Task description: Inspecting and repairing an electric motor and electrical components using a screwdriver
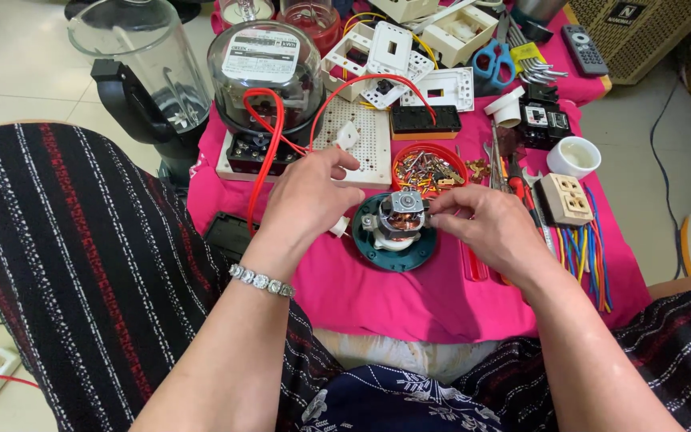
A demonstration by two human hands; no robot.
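Nearest, the left hand (307, 196) hovers with fingers loosely curled and open, gripping nothing, just left of a small electric motor (397, 218). The right hand (485, 226) pinches the motor's right edge with its fingertips (435, 208). The motor (copper windings showing) sits in a round dark green base (393, 252) on the pink cloth (409, 296). Just behind it stands a red bowl of screws (429, 168), then a white perforated board (365, 140) with red wires (269, 128), and farthest a glass-domed electricity meter (265, 76).
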